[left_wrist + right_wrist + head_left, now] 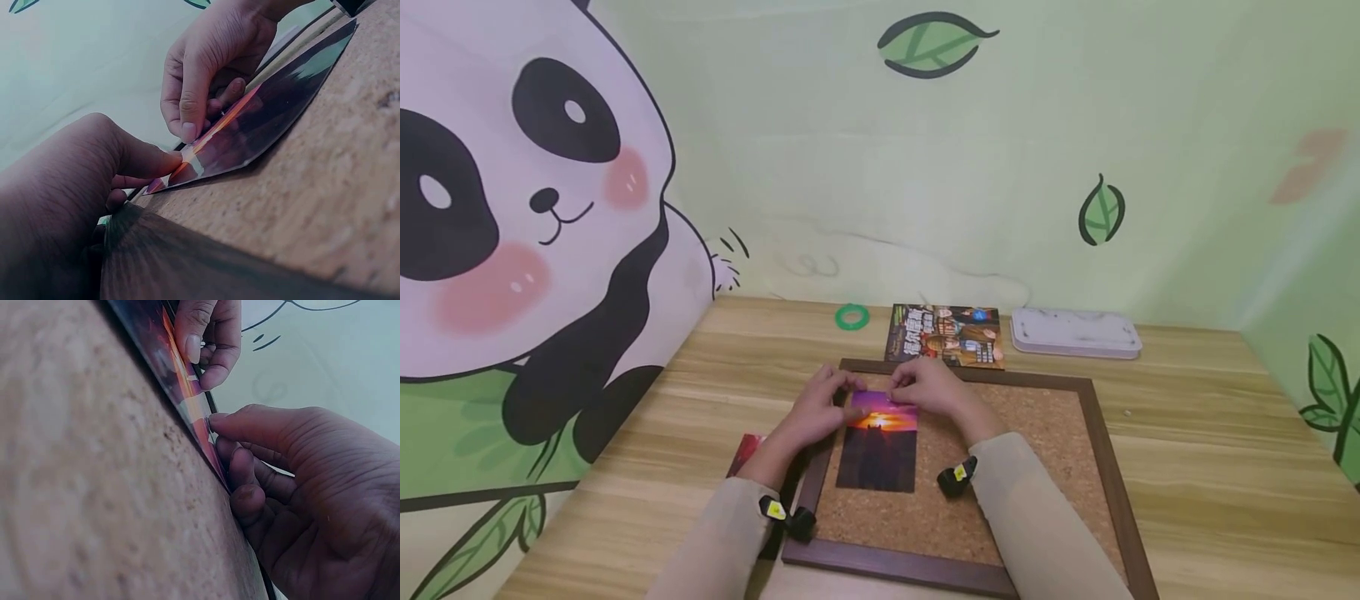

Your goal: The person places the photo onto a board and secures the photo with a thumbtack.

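A sunset photo print (876, 454), purple and orange above a dark lower half, lies on the upper left of a cork board (1015, 467) with a dark wooden frame. My left hand (820, 408) pinches its upper left part, thumb on the printed face in the left wrist view. At the top right corner, my right hand (936, 390) has thumb and forefinger together on a small shiny thumbtack (210, 425), mostly covered by the fingertips. The photo's lower part bows up from the cork in the left wrist view.
Behind the board lie a printed comic-style card (947, 333), a green tape roll (852, 317) and a pale flat case (1075, 332). A red picture (747, 450) pokes out beneath my left forearm. One tiny shiny piece (1126, 412) sits on the wooden table right of the frame.
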{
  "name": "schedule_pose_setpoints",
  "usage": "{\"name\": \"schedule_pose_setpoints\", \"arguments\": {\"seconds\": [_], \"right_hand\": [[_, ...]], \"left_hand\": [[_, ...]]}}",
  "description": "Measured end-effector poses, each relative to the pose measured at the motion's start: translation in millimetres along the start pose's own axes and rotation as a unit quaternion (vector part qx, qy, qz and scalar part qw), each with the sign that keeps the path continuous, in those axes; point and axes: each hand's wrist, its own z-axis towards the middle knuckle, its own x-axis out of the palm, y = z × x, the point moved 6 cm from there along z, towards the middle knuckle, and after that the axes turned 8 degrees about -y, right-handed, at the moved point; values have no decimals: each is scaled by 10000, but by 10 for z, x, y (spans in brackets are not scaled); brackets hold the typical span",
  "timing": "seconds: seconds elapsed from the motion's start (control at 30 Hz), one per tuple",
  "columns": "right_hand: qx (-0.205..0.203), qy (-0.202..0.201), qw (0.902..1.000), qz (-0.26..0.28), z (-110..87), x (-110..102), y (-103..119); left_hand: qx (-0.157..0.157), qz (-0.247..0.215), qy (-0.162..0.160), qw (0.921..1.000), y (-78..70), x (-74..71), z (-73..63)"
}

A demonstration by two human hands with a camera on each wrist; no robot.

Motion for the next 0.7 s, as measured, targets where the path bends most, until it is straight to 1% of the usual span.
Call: {"name": "schedule_pose_setpoints", "arguments": {"seconds": [0.13, 0.2, 0.27, 0.37, 0.43, 0.5, 0.57, 0.63, 0.7], "right_hand": [[-21, -8, 10000, -47, 3, -10, 5], [-26, 6, 10000, -63, -1, -13, 5], [-52, -3, 10000, -80, -5, -20, 6], [-121, -48, 9999, -95, -6, -33, 11], [-141, -69, 9998, -103, -7, -35, 13], [-137, -45, 9998, -103, -11, -28, 14], [-123, -10, 9999, -107, -12, -16, 7], [-115, 13, 9999, -116, -14, -8, 13], [-161, 13, 9998, -114, -13, -9, 29]], "left_hand": [[75, 20, 18, 10000, -26, -23, 16], [64, 111, 118, 9998, -57, -57, 16], [69, 170, 325, 9993, -112, -121, 18], [61, 291, 694, 9971, -192, -282, 15], [64, 366, 972, 9946, -203, -403, -3], [9, 570, 1245, 9906, -167, -517, -41], [-223, 832, 1542, 9843, -88, -611, -97], [-632, 1081, 1832, 9751, 10, -690, -157], [-1071, 1324, 2038, 9641, 102, -758, -210]]}}
